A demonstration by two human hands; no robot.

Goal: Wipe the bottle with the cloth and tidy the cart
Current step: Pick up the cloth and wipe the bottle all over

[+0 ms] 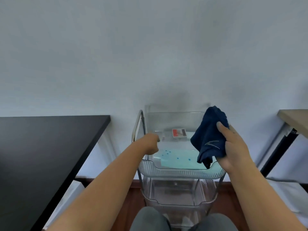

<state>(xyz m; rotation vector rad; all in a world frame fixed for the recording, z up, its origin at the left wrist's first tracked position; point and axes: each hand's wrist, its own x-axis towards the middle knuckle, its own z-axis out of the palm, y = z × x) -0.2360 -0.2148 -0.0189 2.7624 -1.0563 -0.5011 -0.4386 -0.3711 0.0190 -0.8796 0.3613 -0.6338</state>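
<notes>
My right hand (233, 145) grips a dark blue cloth (209, 139) and holds it up over the right side of the cart's top tray (181, 172). My left hand (150, 143) reaches into the left side of that tray, its back turned to me and its fingertips hidden. Just past its fingers stands a faint, clear shape (164, 135) that may be the bottle; I cannot tell whether the hand touches it. The cart (180, 194) is clear plastic with metal posts and several tiers.
A small red and grey box (179, 132) sits at the back of the top tray. A pale blue pack with dark blue dots (178, 158) lies at its front. A black table (41, 147) stands left and a wooden table (295, 119) right. My knees are below the cart.
</notes>
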